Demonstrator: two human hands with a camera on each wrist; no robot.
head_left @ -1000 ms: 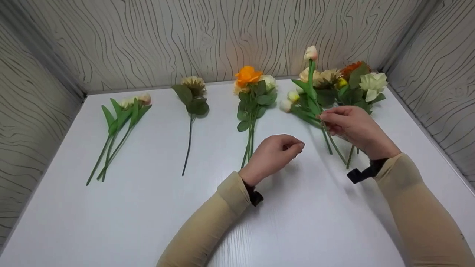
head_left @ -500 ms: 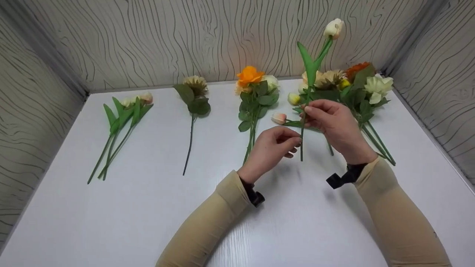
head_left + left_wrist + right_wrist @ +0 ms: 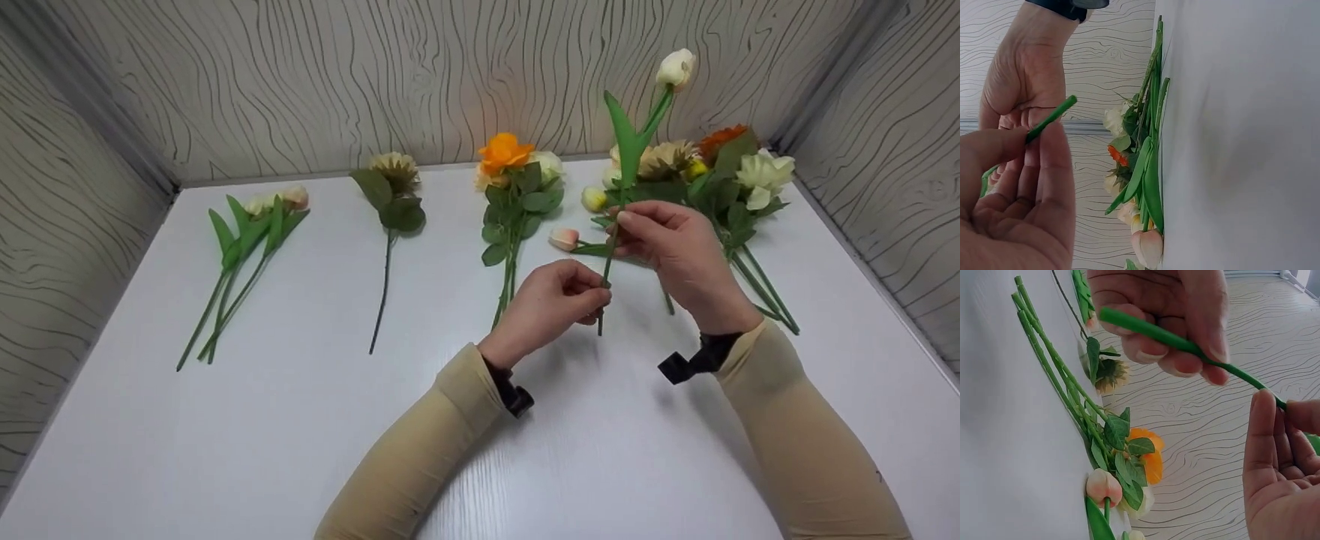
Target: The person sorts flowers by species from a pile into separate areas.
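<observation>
A white tulip [image 3: 676, 70] with a green leaf is held upright above the table, its bloom in front of the patterned wall. My right hand [image 3: 690, 259] pinches its stem below the leaf, between thumb and fingertips. Lower down, my left hand [image 3: 547, 304] pinches the same stem near its cut end, which sticks out below the fingers. Both wrist views show the green stem [image 3: 1151, 331] running between the two hands. Just behind them lies a pink tulip [image 3: 564, 239], partly covered by my right hand.
A mixed pile of flowers [image 3: 757, 180] lies back right. Orange and white roses [image 3: 506, 154] lie mid-table, a single beige flower [image 3: 394, 176] left of them, and several tulips [image 3: 247, 240] at far left. Patterned walls [image 3: 300, 82] enclose the white table [image 3: 262, 450].
My right hand brought the tulip leftward and up from the right pile, swinging its bloom right. My left hand then closed on the lower stem. The pink tulip in the pile shifted.
</observation>
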